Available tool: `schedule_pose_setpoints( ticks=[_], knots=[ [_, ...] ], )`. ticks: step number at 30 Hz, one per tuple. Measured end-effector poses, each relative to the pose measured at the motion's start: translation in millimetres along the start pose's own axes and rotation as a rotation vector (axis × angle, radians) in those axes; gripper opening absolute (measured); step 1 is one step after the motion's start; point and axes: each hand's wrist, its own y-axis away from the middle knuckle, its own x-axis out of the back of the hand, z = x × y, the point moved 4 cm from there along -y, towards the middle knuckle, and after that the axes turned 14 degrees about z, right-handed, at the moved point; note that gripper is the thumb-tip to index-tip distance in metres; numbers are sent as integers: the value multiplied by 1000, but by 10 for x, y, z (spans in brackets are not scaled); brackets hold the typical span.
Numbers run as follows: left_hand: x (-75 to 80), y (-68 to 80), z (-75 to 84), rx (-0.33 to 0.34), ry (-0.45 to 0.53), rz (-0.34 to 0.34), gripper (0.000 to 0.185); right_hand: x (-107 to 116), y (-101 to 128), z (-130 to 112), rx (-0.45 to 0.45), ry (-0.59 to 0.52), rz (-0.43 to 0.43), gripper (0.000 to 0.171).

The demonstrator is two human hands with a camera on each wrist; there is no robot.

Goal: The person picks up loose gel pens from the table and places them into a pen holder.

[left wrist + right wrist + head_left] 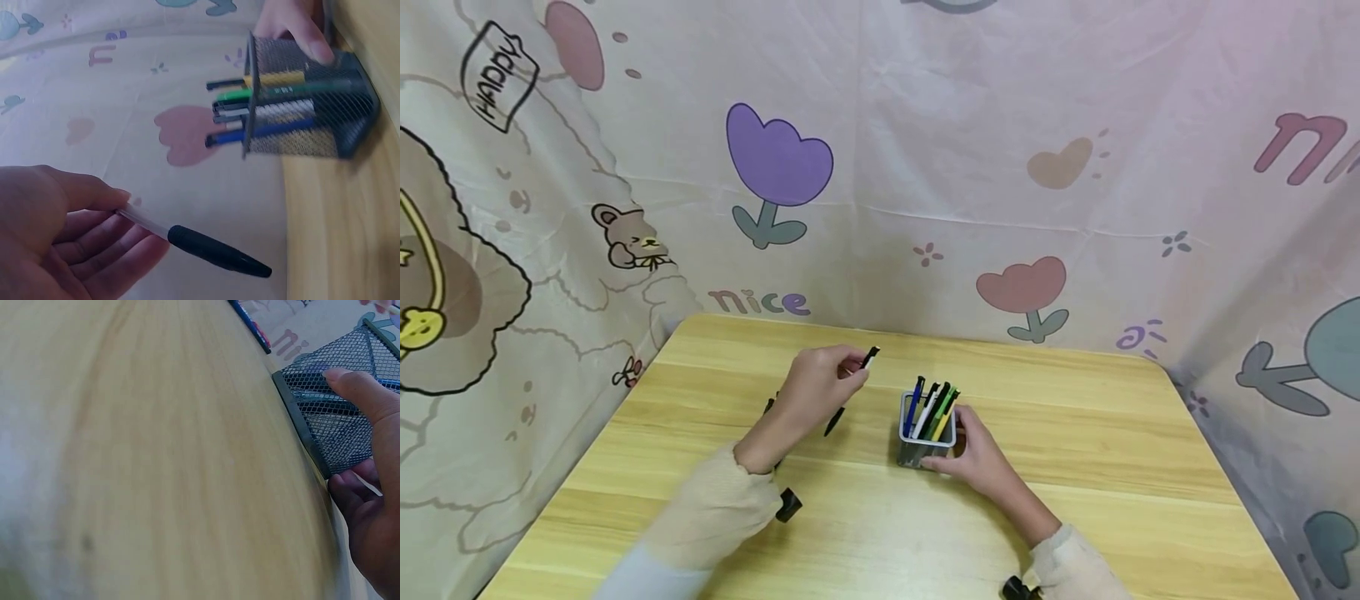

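My left hand (847,368) pinches a pen (852,388) with a white barrel and black ends, lifted above the table and slanting down toward me. In the left wrist view the left hand (119,215) holds that pen (215,251) by its barrel, black end pointing out. A grey mesh pen holder (925,439) stands mid-table with several pens (931,408) in it: blue, black, white, green and yellow. My right hand (961,443) grips the holder from its right side. In the right wrist view the thumb (362,394) presses on the mesh holder (331,434).
The wooden table (1075,433) is walled in by a cartoon-printed cloth (925,167) at the back and sides. Another dark pen (770,407) lies on the table, partly hidden under my left wrist. In the right wrist view a dark pen (250,326) lies beyond the holder.
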Motion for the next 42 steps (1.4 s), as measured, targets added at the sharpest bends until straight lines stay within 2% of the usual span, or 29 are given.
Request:
schedule_pose_setpoints(
  ticks=[6,11,18,27,35,42],
  knots=[
    [-90,-45,242,-98,117,28,14,3,4,3,-1,-18,2,76],
    [-199,-71,388,-138,198,20,15,4,3,-2,14,-24,-1,77],
    [-350,-72,517,-190,275,8,13,-9,-1,6,23,-85,-8,83],
    [-488,-44,628,-240,325,11,13,-9,4,-10,18,-94,-4,81],
    [-639,11,616,-227,356,-12,12,-6,15,-17,32,-105,-21,79],
    [-758,62,558,-168,356,-51,11,-11,7,-19,24,-116,-25,77]
  ],
)
